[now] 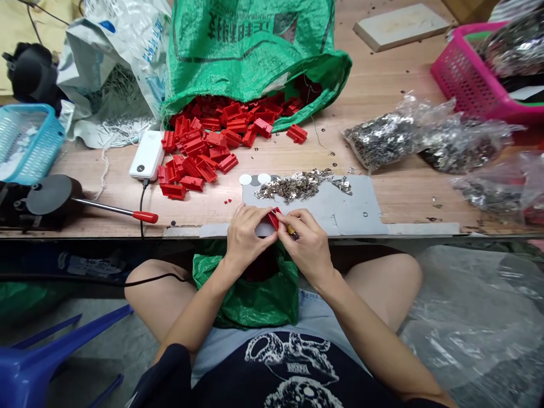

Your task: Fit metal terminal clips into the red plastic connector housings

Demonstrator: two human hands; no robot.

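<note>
At the table's (204, 214) near edge, left hand (245, 229) clamped on red plastic part (274, 219), right hand (306, 241) around yellow-and-black tool (292, 232).

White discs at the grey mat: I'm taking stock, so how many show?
2: the first white disc at the far-left corner of the grey mat; the second white disc to its right, beside the metal pieces. Those pieces may hide others.
</note>
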